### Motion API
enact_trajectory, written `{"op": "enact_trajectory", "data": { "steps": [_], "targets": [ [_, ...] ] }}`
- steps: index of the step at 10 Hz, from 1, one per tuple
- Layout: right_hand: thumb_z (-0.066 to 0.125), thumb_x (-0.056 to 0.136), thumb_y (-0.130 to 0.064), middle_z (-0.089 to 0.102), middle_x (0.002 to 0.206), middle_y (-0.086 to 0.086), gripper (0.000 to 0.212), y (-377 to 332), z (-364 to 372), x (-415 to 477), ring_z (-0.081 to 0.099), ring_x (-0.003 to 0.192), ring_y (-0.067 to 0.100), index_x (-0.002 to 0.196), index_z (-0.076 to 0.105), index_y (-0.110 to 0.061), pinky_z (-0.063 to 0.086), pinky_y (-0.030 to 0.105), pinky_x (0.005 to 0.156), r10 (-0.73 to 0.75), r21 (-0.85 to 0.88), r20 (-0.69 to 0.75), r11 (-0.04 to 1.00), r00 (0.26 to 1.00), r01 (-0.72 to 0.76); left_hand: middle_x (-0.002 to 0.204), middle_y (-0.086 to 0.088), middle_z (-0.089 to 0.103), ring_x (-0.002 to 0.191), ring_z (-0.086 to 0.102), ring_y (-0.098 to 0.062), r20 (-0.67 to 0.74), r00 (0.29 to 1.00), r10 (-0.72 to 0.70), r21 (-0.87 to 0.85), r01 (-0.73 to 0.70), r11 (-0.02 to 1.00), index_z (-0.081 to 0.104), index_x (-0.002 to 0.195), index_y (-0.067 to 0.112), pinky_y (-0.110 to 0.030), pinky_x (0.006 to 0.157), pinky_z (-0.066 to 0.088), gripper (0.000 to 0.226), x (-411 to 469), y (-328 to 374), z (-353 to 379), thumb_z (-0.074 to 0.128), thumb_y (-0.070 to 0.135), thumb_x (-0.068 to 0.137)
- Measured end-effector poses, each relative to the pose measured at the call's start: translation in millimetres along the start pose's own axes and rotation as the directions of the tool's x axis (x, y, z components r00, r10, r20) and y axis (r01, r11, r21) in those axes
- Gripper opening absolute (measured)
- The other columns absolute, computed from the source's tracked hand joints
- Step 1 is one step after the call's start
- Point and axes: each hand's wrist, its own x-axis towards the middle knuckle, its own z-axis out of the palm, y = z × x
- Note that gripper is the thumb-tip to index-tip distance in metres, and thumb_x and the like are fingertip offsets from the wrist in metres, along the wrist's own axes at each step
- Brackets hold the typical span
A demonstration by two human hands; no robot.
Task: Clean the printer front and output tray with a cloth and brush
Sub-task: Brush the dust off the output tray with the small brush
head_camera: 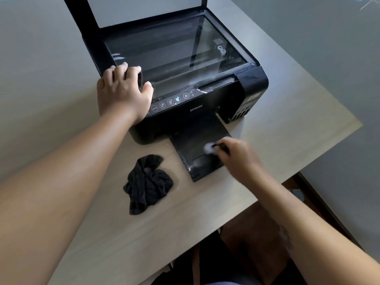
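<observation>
Brush (210, 148) in right hand (236, 156) touches output tray (190, 147) near edge

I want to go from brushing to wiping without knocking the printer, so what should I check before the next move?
1. Printer braced: left hand rests on the front left corner of the printer: ok.
2. Brush held: right hand grips the brush, its tip on the output tray: ok.
3. Tray free of dust: pale dust shows near its outer end: not ok.
4. Cloth within reach: the cloth lies crumpled on the table, left of the tray: ok.
5. Scanner lid steady: it is raised, hinge out of view: cannot tell.
</observation>
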Motion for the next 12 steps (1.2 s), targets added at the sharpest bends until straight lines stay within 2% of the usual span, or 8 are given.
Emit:
{"op": "enact_trajectory", "data": {
  "steps": [2,3,4,5,6,7,10,12],
  "targets": [
    [0.062,0.090,-0.032,0.066,0.081,0.000,0.018,-16,8,-7,0.061,0.075,0.020,0.090,0.067,-0.015,0.050,0.035,0.065,-0.066,0.081,0.253,0.996,0.965,0.047,0.155,-0.004,0.030,0.141,0.022,-0.027,-0.005,1.000,-0.001,-0.004,0.001,1.000,0.040,0.139,0.028,-0.042,0.115,0.015,0.052,-1,2,0,0.034,0.049,0.093],
    [0.053,0.095,-0.033,0.062,0.078,0.005,0.024,-3,3,-4,0.055,0.066,0.023,0.085,0.059,-0.013,0.041,0.033,0.055,0.131,-0.017,-0.060,0.991,0.990,-0.132,0.155,-0.003,0.030,0.141,0.022,-0.027,-0.006,1.000,-0.009,0.002,0.009,1.000,0.041,0.139,0.028,-0.042,0.115,0.016,0.052,-1,1,0,0.034,0.049,0.092],
    [0.056,0.090,-0.038,0.063,0.074,-0.001,0.024,-25,24,-26,0.057,0.064,0.022,0.080,0.058,-0.016,0.046,0.036,0.056,-0.102,0.067,0.237,0.994,0.966,0.088,0.155,-0.004,0.030,0.141,0.022,-0.028,-0.007,1.000,-0.004,-0.004,0.004,1.000,0.041,0.138,0.027,-0.042,0.115,0.016,0.052,-1,2,0,0.034,0.049,0.092],
    [0.060,0.089,-0.037,0.068,0.082,0.000,0.018,-14,15,-16,0.061,0.072,0.021,0.091,0.067,-0.021,0.049,0.035,0.063,0.039,0.138,0.085,0.989,0.996,-0.050,0.155,-0.003,0.030,0.141,0.022,-0.028,-0.008,1.000,-0.002,-0.001,0.002,1.000,0.042,0.138,0.028,-0.041,0.115,0.016,0.051,-1,2,-1,0.034,0.049,0.092],
    [0.056,0.094,-0.027,0.061,0.081,0.005,0.014,19,-16,0,0.053,0.070,0.024,0.095,0.063,-0.015,0.042,0.034,0.060,0.174,-0.013,-0.089,0.984,0.981,-0.176,0.155,-0.003,0.030,0.141,0.021,-0.027,-0.010,1.000,-0.006,0.000,0.006,1.000,0.041,0.138,0.028,-0.041,0.115,0.015,0.051,-1,2,-1,0.034,0.049,0.092],
    [0.062,0.091,-0.023,0.062,0.080,0.004,0.007,17,-24,15,0.058,0.073,0.022,0.090,0.063,-0.016,0.049,0.035,0.064,0.000,-0.060,0.235,0.998,0.972,0.014,0.155,-0.003,0.030,0.141,0.021,-0.027,-0.008,1.000,-0.003,-0.004,0.003,1.000,0.041,0.138,0.028,-0.041,0.115,0.015,0.051,-1,2,-1,0.034,0.049,0.093],
    [0.056,0.096,-0.024,0.064,0.094,0.013,0.018,-8,-31,49,0.060,0.085,0.030,0.097,0.063,-0.007,0.045,0.033,0.070,0.004,-0.364,0.420,0.917,0.907,0.165,0.155,-0.004,0.030,0.141,0.021,-0.027,-0.011,1.000,-0.005,-0.009,0.005,1.000,0.041,0.139,0.028,-0.041,0.114,0.014,0.051,-1,1,-1,0.035,0.048,0.093],
    [0.059,0.093,-0.024,0.049,0.071,0.003,0.015,-11,-35,53,0.046,0.063,0.021,0.083,0.049,-0.018,0.034,0.025,0.058,-0.027,-0.409,0.288,0.900,0.957,0.148,0.155,-0.003,0.030,0.142,0.021,-0.027,-0.010,1.000,-0.004,-0.013,0.004,1.000,0.041,0.139,0.028,-0.040,0.115,0.014,0.051,-1,2,-1,0.035,0.049,0.093]
  ]
}}
